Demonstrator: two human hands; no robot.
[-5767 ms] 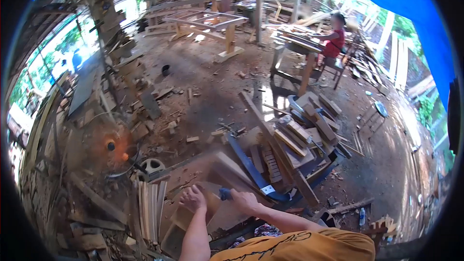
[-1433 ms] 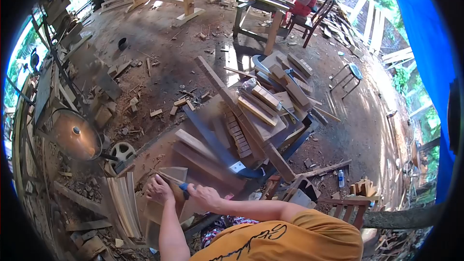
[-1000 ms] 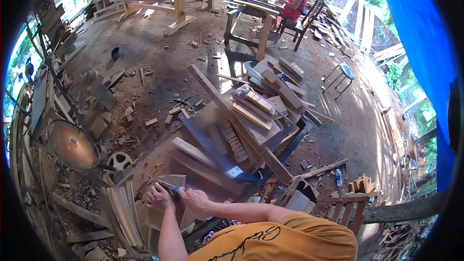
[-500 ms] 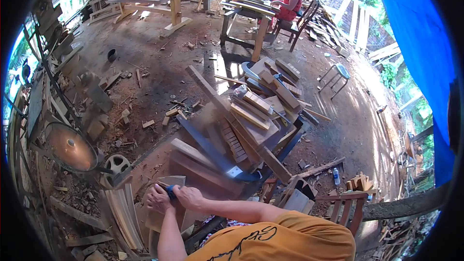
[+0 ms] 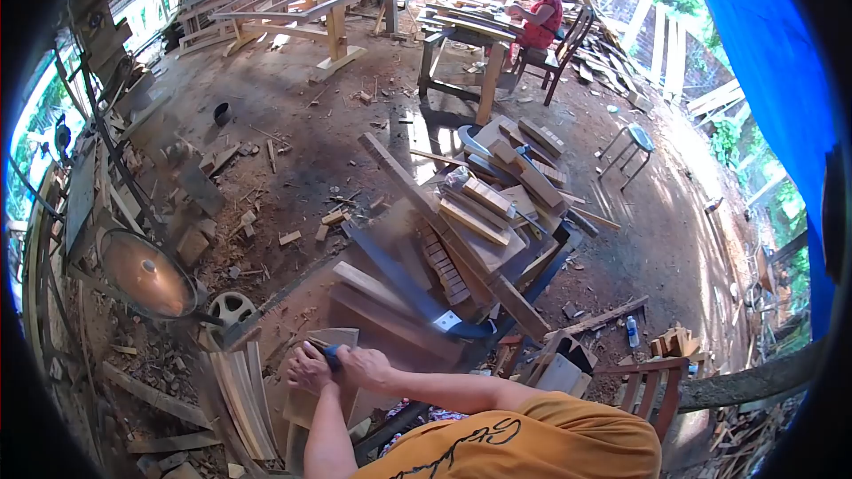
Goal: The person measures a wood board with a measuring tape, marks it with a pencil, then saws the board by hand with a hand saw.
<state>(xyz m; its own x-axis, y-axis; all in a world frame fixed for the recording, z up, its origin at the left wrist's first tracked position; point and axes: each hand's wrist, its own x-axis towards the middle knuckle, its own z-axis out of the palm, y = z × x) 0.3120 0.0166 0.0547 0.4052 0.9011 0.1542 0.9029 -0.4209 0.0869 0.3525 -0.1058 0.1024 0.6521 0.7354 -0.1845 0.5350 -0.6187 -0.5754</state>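
At the lower left, both my hands are close together over a pale wooden board [image 5: 335, 335]. Between them sits a small dark blue tool [image 5: 332, 357], mostly covered by fingers, so its kind does not show. My left hand [image 5: 309, 369] is closed, fingers bent over the tool's left side. Coming from the right, my right hand [image 5: 366, 368] grips the tool's other end, its thumb side against the blue part. Several curved wooden strips [image 5: 241, 395] stand just left of the board.
A heap of cut wooden blocks [image 5: 479, 213] lies ahead on a workbench, crossed by a long beam [image 5: 453, 235]. A round metal lamp-like disc [image 5: 149, 273] stands left. A person [image 5: 540, 18] sits at a far table. A chair [image 5: 646, 390] and bottle [image 5: 632, 331] are at right.
The view has shifted, so the scene sits slightly right and lower. My hands remain together on the blue tool over the board, with little visible change in grip.
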